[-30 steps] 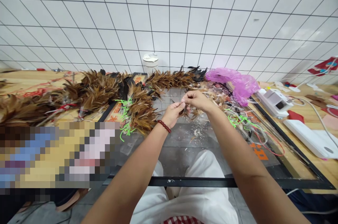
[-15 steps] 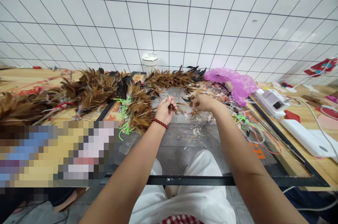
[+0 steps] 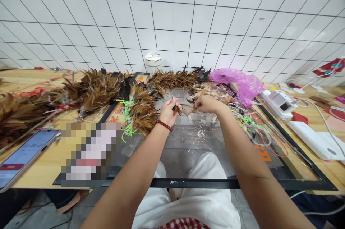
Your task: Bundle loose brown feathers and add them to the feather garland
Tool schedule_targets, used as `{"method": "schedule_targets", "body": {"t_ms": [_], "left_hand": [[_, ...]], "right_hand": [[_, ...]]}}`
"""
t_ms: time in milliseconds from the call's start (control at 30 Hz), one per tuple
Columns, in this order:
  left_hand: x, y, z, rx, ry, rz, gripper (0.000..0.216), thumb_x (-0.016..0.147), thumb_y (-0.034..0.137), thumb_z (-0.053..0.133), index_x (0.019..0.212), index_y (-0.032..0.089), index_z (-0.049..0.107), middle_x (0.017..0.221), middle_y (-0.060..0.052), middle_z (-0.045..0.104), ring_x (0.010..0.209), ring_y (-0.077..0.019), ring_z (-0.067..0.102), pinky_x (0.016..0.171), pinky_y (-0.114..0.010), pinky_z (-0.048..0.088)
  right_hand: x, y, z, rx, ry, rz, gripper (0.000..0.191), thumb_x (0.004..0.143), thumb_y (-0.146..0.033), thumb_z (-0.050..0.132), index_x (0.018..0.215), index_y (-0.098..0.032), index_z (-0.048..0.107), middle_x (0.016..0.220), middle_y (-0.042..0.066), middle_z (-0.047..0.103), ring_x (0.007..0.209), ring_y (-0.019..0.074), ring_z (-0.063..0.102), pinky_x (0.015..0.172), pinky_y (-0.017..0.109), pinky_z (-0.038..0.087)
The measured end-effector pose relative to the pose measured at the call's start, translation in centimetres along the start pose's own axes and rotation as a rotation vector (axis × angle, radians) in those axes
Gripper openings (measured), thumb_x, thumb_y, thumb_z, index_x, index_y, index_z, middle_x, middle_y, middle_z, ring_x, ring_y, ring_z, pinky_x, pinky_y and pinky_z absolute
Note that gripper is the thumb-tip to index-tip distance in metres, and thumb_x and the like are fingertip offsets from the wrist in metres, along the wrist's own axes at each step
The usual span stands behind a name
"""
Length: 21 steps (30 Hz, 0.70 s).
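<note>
Over the middle of the glass panel, my left hand point(image 3: 168, 111) is closed on a small bunch of dark brown feathers point(image 3: 176, 109), with pale quill ends showing above the thumb. My right hand point(image 3: 206, 104) is just to its right, fingers pinched together and pointing left; a thin brown feather point(image 3: 188, 108) seems to lie at its fingertips, though the contact is too small to be sure. Behind the right hand is a pile of loose pale and brown feathers point(image 3: 212, 93). A bundle of brown feathers with green ties point(image 3: 142, 108) lies left of my left hand.
A feather garland point(image 3: 175, 79) runs along the back, near a white lidded cup point(image 3: 153, 62). Farther left are more feather bundles point(image 3: 94, 90) and a phone point(image 3: 27, 155). On the right are a pink plastic bag point(image 3: 239, 85), coloured cords point(image 3: 252, 124) and white devices point(image 3: 280, 103).
My right hand has shifted slightly left, closer to my left hand. My left hand keeps its hold on the feathers in nearly the same place.
</note>
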<state>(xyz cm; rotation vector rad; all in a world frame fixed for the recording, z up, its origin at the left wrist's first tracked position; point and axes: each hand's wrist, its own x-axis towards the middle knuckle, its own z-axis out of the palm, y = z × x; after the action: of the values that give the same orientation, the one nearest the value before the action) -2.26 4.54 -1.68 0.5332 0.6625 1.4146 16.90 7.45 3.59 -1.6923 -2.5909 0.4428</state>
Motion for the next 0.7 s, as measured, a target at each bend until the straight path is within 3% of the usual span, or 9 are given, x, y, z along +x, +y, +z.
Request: {"method": "schedule_targets", "body": {"t_ms": [67, 167, 267, 333, 433, 467, 567, 633, 700], "left_hand": [[0.0, 0.0, 0.0, 0.003, 0.001, 0.003, 0.013, 0.083, 0.023, 0.068, 0.079, 0.013, 0.060, 0.059, 0.004, 0.052, 0.051, -0.0068, 0.054, 0.054, -0.021, 0.048], [-0.1, 0.0, 0.1, 0.011, -0.005, -0.002, 0.011, 0.084, 0.021, 0.065, 0.079, 0.012, 0.060, 0.059, 0.004, 0.052, 0.051, -0.0069, 0.054, 0.054, -0.021, 0.048], [-0.1, -0.1, 0.1, 0.019, -0.010, 0.000, 0.011, 0.085, 0.020, 0.064, 0.079, 0.012, 0.060, 0.059, 0.004, 0.052, 0.051, -0.0069, 0.054, 0.053, -0.021, 0.047], [-0.1, -0.1, 0.1, 0.028, -0.013, 0.003, 0.011, 0.084, 0.021, 0.065, 0.079, 0.012, 0.060, 0.059, 0.004, 0.052, 0.051, -0.0068, 0.054, 0.053, -0.021, 0.047], [-0.1, -0.2, 0.2, 0.048, -0.029, 0.004, 0.015, 0.081, 0.024, 0.070, 0.079, 0.013, 0.060, 0.059, 0.004, 0.052, 0.051, -0.0067, 0.054, 0.054, -0.021, 0.047], [-0.1, -0.2, 0.2, 0.051, -0.032, 0.002, 0.016, 0.080, 0.024, 0.071, 0.078, 0.013, 0.060, 0.059, 0.004, 0.052, 0.052, -0.0067, 0.054, 0.054, -0.021, 0.047], [-0.2, -0.2, 0.2, 0.047, -0.024, -0.001, 0.015, 0.080, 0.024, 0.070, 0.078, 0.013, 0.060, 0.059, 0.004, 0.052, 0.052, -0.0068, 0.054, 0.054, -0.021, 0.047], [-0.2, -0.2, 0.3, 0.045, -0.014, -0.003, 0.014, 0.081, 0.023, 0.070, 0.078, 0.012, 0.060, 0.059, 0.004, 0.052, 0.052, -0.0069, 0.054, 0.055, -0.021, 0.047], [-0.2, -0.1, 0.3, 0.047, -0.009, -0.006, 0.015, 0.081, 0.023, 0.070, 0.078, 0.012, 0.060, 0.059, 0.004, 0.052, 0.051, -0.0068, 0.054, 0.055, -0.021, 0.047]], "right_hand": [[0.2, 0.6, -0.1, 0.226, 0.172, -0.004, 0.005, 0.072, -0.020, 0.067, 0.075, -0.018, 0.070, 0.068, 0.000, 0.068, 0.063, 0.0119, 0.058, 0.058, 0.022, 0.040], [0.3, 1.3, -0.5, 0.636, 0.348, 0.123, 0.014, 0.077, -0.027, 0.066, 0.068, -0.016, 0.064, 0.056, 0.000, 0.063, 0.050, 0.0097, 0.053, 0.050, 0.021, 0.040], [0.2, 1.3, -0.6, 0.969, 0.350, 0.214, 0.020, 0.076, -0.027, 0.069, 0.062, -0.016, 0.060, 0.053, 0.001, 0.062, 0.045, 0.0082, 0.052, 0.045, 0.019, 0.040], [0.2, 1.2, -0.5, 1.065, 0.326, 0.217, 0.021, 0.076, -0.028, 0.070, 0.063, -0.015, 0.061, 0.056, 0.003, 0.064, 0.046, 0.0082, 0.054, 0.044, 0.018, 0.040], [0.3, 1.5, -0.3, 0.916, 0.367, 0.239, 0.015, 0.077, -0.028, 0.068, 0.071, -0.015, 0.066, 0.068, 0.006, 0.070, 0.055, 0.0116, 0.061, 0.050, 0.021, 0.046], [0.3, 1.8, -0.2, 0.773, 0.427, 0.266, 0.012, 0.076, -0.027, 0.069, 0.078, -0.015, 0.069, 0.076, 0.007, 0.072, 0.062, 0.0138, 0.064, 0.055, 0.023, 0.048], [0.1, 2.6, -0.4, 0.303, 0.596, 0.355, 0.027, 0.072, -0.024, 0.070, 0.098, -0.018, 0.072, 0.098, 0.008, 0.074, 0.087, 0.0205, 0.067, 0.076, 0.030, 0.051], [-0.3, 3.0, -1.0, 0.164, 0.559, 0.359, 0.025, 0.072, -0.026, 0.068, 0.095, -0.019, 0.074, 0.096, 0.007, 0.074, 0.090, 0.0214, 0.066, 0.078, 0.030, 0.049], [-0.9, 3.2, -1.7, 0.127, 0.435, 0.329, 0.016, 0.071, -0.025, 0.067, 0.084, -0.019, 0.075, 0.083, 0.005, 0.074, 0.082, 0.0194, 0.066, 0.073, 0.027, 0.047]]}}
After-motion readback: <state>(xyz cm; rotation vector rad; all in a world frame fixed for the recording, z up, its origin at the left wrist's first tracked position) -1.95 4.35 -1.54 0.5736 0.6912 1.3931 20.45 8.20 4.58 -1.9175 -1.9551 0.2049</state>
